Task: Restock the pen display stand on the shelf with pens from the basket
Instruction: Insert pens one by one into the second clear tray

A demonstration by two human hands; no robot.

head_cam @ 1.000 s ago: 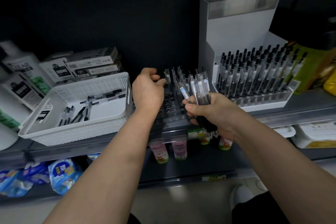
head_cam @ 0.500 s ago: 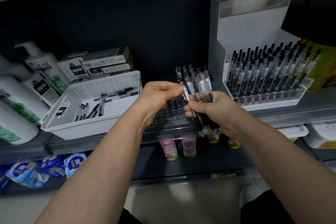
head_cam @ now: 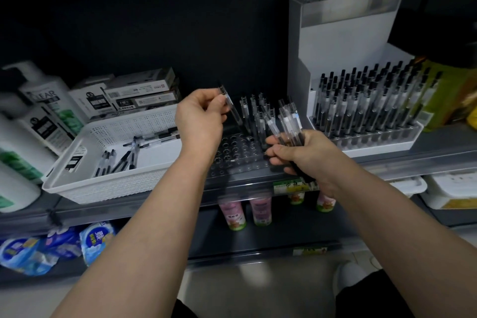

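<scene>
Left hand [head_cam: 200, 116] pinches single pen [head_cam: 228, 104], tip angled down at empty holes of display stand [head_cam: 237, 152] on shelf [head_cam: 413, 160], ready to slot. Right hand [head_cam: 302, 156] clasps pen bundle [head_cam: 286, 124] close by as feed. Basket [head_cam: 77, 160] just left of stand, few pens inside.

A: You're in a shop, by the look of it

B: Yes, your shelves [head_cam: 413, 160] hold shampoo bottles [head_cam: 47, 97], boxed pens [head_cam: 140, 86], a full pen display stand [head_cam: 343, 41], small drink bottles [head_cam: 260, 210] and tissue packs [head_cam: 96, 239], with price labels [head_cam: 294, 186] along the front edge
</scene>
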